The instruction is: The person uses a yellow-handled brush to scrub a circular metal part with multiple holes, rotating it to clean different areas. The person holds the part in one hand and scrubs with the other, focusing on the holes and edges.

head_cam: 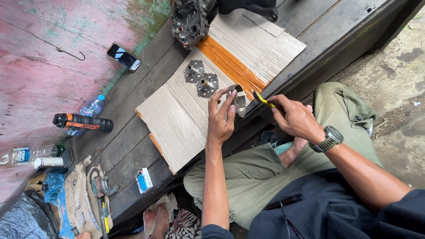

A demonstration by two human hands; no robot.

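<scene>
Over the cardboard (186,115) edge — left hand (221,119) pinching a small metal part (238,99), fingers curled round it. Right hand (294,117) just beside, closed on a yellow-handled tool (264,101), tip at the part. Two flanged hubs (201,78) lying near on the cardboard; phone (124,57), bottle (88,110) well apart on the table (133,146).

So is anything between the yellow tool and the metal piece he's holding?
Nothing visible. The left hand holds the metal piece up, and the yellow tool in the right hand sits just beside it with only a bare gap between.
</scene>
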